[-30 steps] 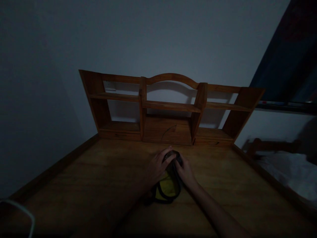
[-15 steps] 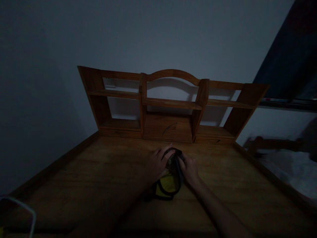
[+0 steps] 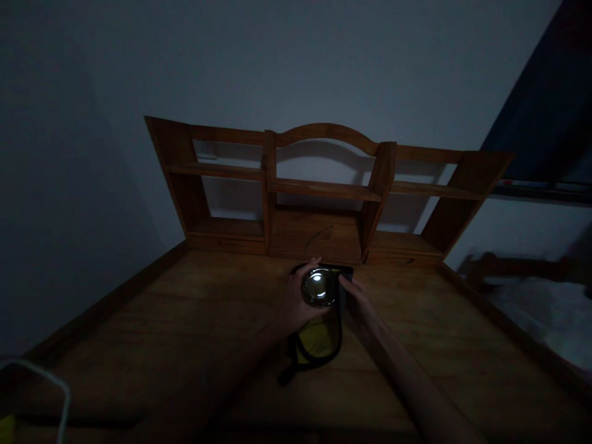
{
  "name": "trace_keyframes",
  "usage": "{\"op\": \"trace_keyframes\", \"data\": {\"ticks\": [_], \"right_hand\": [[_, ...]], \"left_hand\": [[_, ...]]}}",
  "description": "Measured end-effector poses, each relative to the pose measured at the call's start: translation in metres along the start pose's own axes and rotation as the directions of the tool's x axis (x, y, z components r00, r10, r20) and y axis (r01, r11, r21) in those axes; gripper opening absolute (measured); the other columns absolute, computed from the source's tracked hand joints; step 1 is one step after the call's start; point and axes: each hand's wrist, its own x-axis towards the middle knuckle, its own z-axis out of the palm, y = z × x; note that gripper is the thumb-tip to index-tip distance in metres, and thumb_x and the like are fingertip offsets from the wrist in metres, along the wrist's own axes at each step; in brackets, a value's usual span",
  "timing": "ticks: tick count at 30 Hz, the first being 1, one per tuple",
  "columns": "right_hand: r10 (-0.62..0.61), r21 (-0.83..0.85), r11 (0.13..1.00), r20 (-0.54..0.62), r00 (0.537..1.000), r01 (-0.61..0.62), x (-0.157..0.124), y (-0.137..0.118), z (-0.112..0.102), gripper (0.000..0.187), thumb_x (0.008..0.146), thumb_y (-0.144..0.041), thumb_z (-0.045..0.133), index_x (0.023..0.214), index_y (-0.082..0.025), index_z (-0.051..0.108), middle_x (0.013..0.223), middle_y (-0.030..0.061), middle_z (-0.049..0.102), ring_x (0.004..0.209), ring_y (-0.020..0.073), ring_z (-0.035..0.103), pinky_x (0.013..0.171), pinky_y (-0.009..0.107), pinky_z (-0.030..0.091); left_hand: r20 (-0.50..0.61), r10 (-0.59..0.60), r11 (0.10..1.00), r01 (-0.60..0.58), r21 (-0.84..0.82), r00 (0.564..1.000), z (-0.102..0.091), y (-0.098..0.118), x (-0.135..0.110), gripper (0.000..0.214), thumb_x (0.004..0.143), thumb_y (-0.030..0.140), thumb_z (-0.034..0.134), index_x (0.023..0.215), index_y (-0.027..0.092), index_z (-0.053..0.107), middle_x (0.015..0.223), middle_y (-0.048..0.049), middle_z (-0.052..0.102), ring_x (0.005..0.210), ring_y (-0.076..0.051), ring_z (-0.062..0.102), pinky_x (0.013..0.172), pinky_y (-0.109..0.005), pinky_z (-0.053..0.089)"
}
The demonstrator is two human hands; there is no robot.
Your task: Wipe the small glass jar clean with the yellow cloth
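Note:
My left hand is curved around a shiny round metal object, its thumb and fingers on the rim. The metal mirrors bright spots of light; whether it is a bowl or a cup I cannot tell. Just below it, a yellow pouch with black trim rests on the wooden desk. My right hand pinches the pouch's dark upper edge, close beside the metal. Some of its fingers are hidden behind the dark fabric. Dim light blurs the finer detail.
A wooden shelf unit with open compartments stands along the desk's back edge, against the wall. Raised wooden rims border the desk at both sides. At lower left, a white cable or tube curves near a yellow thing.
The round metal object now shows fully in my left hand; before, it was mostly covered by the pouch and fingers. The pouch's opening has spread, and my right hand has shifted slightly.

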Motion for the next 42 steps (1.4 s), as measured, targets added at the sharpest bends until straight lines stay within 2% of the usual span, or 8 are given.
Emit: {"op": "trace_keyframes", "data": {"ticks": [5,10,13,19,24,31,37,42], "right_hand": [[0.018,0.086,0.996,0.069,0.997,-0.024,0.003,0.001,-0.007,0.026,0.075,-0.029,0.077,0.098,-0.021,0.072,0.101,0.0039,0.072,0.089,0.0215,0.067,0.087,0.035,0.049],[-0.002,0.081,0.997,0.109,0.994,-0.007,0.005,0.005,-0.005,0.040,0.068,-0.018,0.081,0.106,-0.024,0.069,0.106,0.0020,0.071,0.090,0.0194,0.066,0.083,0.031,0.050],[0.015,0.066,0.998,0.107,0.994,-0.022,0.005,0.007,-0.005,0.044,0.067,-0.017,0.081,0.108,-0.025,0.068,0.106,0.0014,0.071,0.091,0.0189,0.066,0.084,0.030,0.050],[0.014,0.025,1.000,0.076,0.997,-0.016,0.005,0.010,-0.006,0.036,0.067,-0.021,0.081,0.102,-0.023,0.070,0.102,0.0019,0.071,0.089,0.0198,0.066,0.083,0.032,0.050],[0.025,-0.020,1.000,0.100,0.995,-0.023,0.002,0.008,-0.002,0.035,0.070,-0.026,0.079,0.104,-0.023,0.069,0.104,0.0026,0.070,0.094,0.0214,0.064,0.085,0.032,0.048],[0.124,-0.065,0.991,0.136,0.983,-0.116,0.004,0.016,-0.004,0.034,0.073,-0.028,0.077,0.106,-0.023,0.070,0.106,0.0023,0.070,0.096,0.0206,0.063,0.085,0.029,0.047],[0.100,-0.087,0.992,0.127,0.987,-0.090,0.005,0.018,-0.003,0.032,0.072,-0.031,0.077,0.103,-0.022,0.071,0.104,0.0028,0.070,0.095,0.0213,0.064,0.086,0.031,0.047],[0.030,-0.190,0.982,0.107,0.994,-0.009,0.006,0.016,-0.005,0.035,0.069,-0.030,0.080,0.102,-0.022,0.071,0.100,0.0027,0.071,0.092,0.0217,0.064,0.084,0.033,0.048]], "left_hand": [[-0.050,-0.040,0.994,0.045,0.104,0.998,-0.002,-0.001,0.005,0.078,0.060,0.017,0.080,0.128,0.023,0.044,0.133,-0.0094,0.048,0.127,-0.028,0.046,0.108,-0.047,0.038],[-0.085,-0.179,0.975,0.188,0.115,0.980,0.001,-0.014,0.003,0.079,0.059,0.013,0.076,0.130,0.023,0.043,0.128,-0.0088,0.053,0.121,-0.028,0.051,0.105,-0.048,0.041],[-0.096,-0.215,0.968,0.225,0.110,0.972,0.003,-0.021,0.000,0.086,0.058,0.012,0.076,0.135,0.023,0.037,0.130,-0.0098,0.052,0.122,-0.028,0.051,0.104,-0.047,0.041],[0.035,-0.241,0.950,0.228,0.214,0.970,-0.004,-0.021,-0.003,0.083,0.060,0.021,0.078,0.133,0.025,0.039,0.132,-0.0085,0.051,0.122,-0.027,0.050,0.101,-0.044,0.044],[0.075,-0.316,0.923,0.288,0.254,0.946,-0.007,-0.025,-0.004,0.087,0.056,0.022,0.081,0.132,0.026,0.039,0.131,-0.0079,0.052,0.118,-0.029,0.053,0.097,-0.045,0.046],[0.091,-0.242,0.956,0.221,0.196,0.966,-0.008,-0.022,-0.001,0.083,0.061,0.012,0.074,0.134,0.027,0.038,0.132,-0.0076,0.048,0.123,-0.027,0.049,0.101,-0.045,0.044],[0.046,-0.176,0.970,0.166,0.176,0.983,-0.007,-0.022,0.000,0.081,0.063,0.009,0.071,0.135,0.026,0.037,0.133,-0.0077,0.045,0.125,-0.026,0.046,0.107,-0.045,0.040],[0.008,-0.156,0.972,0.152,0.179,0.988,-0.006,-0.024,0.001,0.079,0.063,0.008,0.069,0.133,0.025,0.039,0.132,-0.0082,0.045,0.124,-0.026,0.047,0.106,-0.044,0.041]]}}
